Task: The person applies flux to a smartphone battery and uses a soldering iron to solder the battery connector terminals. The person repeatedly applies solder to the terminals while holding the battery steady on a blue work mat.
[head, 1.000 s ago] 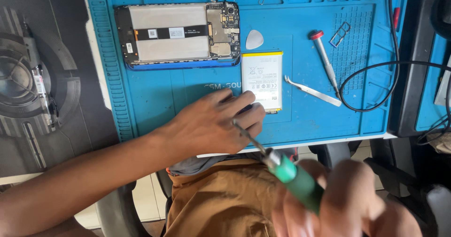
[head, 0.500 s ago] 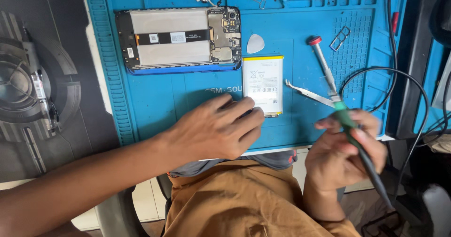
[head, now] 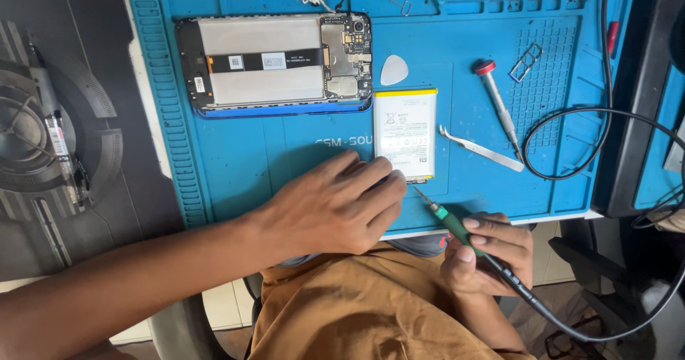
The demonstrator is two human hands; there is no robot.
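Note:
My left hand (head: 335,204) lies palm down on the blue work mat (head: 235,160), fingertips touching the lower left corner of a white phone battery (head: 404,133). My right hand (head: 489,254) grips a green-handled soldering iron (head: 457,230) like a pen. Its thin tip points at the bottom edge of the battery, close to my left fingertips. A black cable runs from the iron down to the right. The opened phone (head: 275,64), with its back removed and its circuit board exposed, lies at the far left of the mat.
On the mat lie a white pick (head: 394,69), metal tweezers (head: 481,148), a red-capped screwdriver (head: 499,107) and a small metal tray (head: 525,62). A black cable (head: 571,128) loops at the right. A round fan-like device (head: 36,139) sits on the left.
My right hand swung the soldering iron from low in front of me, out to the right, and now to the battery's bottom edge. My left hand shifted slightly right along the battery.

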